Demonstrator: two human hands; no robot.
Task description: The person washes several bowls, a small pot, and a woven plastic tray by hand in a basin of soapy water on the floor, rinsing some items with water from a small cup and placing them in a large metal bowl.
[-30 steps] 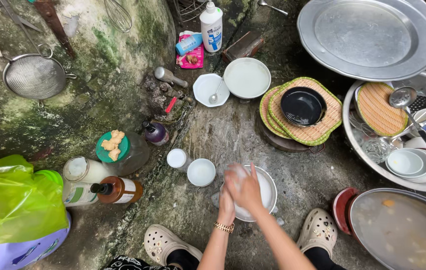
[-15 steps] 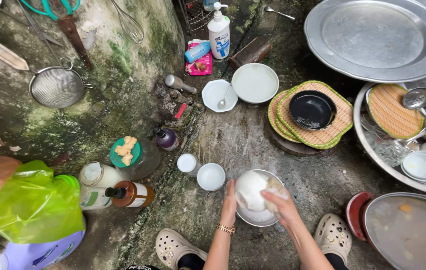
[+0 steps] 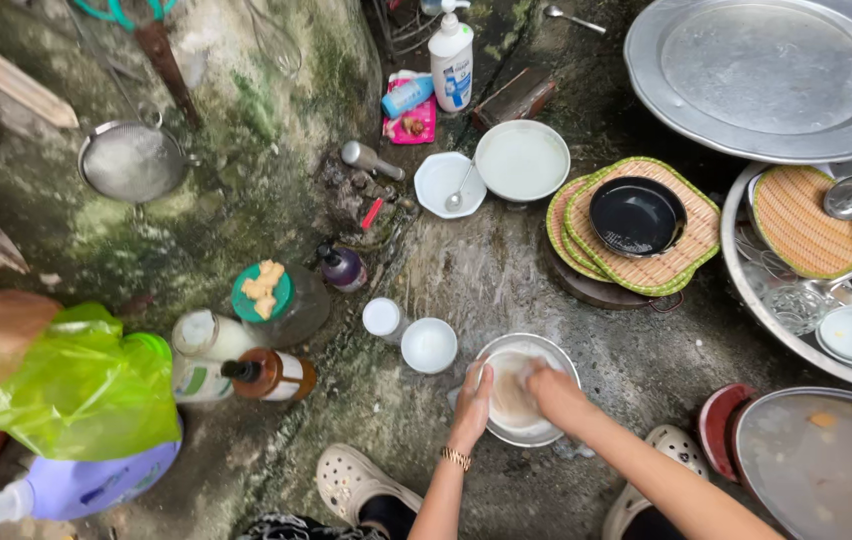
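Note:
A round metal bowl (image 3: 538, 352) sits on the wet concrete ground between my feet. My left hand (image 3: 471, 404) grips the bowl's left rim. My right hand (image 3: 550, 390) is inside the bowl, pressed on a pale soapy thing there that I cannot make out clearly. A gold bracelet (image 3: 456, 458) is on my left wrist. Just left of the bowl stand a small white cup (image 3: 429, 345) and a white-lidded jar (image 3: 383, 318).
A black pan (image 3: 637, 215) rests on woven green-rimmed mats (image 3: 691, 255). A large metal basin (image 3: 758, 300) at right holds dishes; a big metal tray (image 3: 766, 75) lies above it. White bowls (image 3: 522, 160), a soap pump bottle (image 3: 451, 62), a strainer (image 3: 132, 161), bottles (image 3: 266, 375) and a green bag (image 3: 76, 385) surround me.
The bowl, tilted up in both hands before, now lies flat on the ground. My right hand went down into it and my left hand stays on the rim. The camera has shifted slightly.

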